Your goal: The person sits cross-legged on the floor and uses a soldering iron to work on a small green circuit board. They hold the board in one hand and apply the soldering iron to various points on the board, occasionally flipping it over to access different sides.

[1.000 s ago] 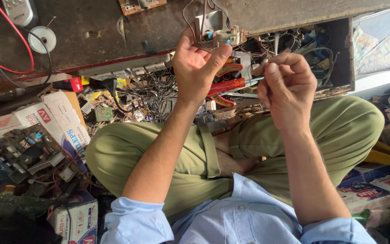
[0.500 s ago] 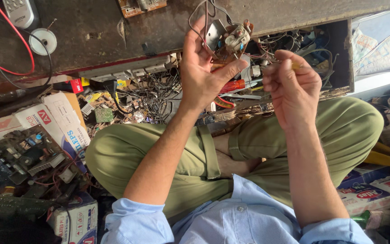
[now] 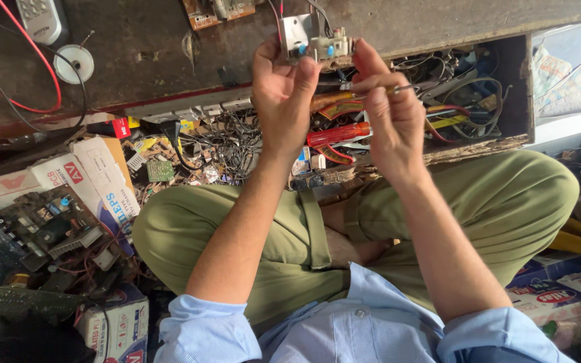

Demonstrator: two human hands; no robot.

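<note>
A dark, worn wooden counter (image 3: 142, 54) stretched above the grip, and beneath its edge, behind both hands, an open drawer (image 3: 506, 101) was crammed with tangled black cables and red-handled tools. Down and to the left of the grip lay a cardboard box of green circuit boards (image 3: 42, 228); well to the upper left sat a grey remote control (image 3: 40, 19) and a white round reel (image 3: 75, 62) ringed by a red wire (image 3: 31, 60). The left hand (image 3: 284, 101) was closed around a small grey electronic module with blue-topped parts and trailing wires (image 3: 314, 40), raised before the counter's edge. Just right of it, the right hand (image 3: 388, 114) pinched a thin metal tool (image 3: 398, 88) between thumb and fingertips, its tip hidden behind the fingers.
</note>
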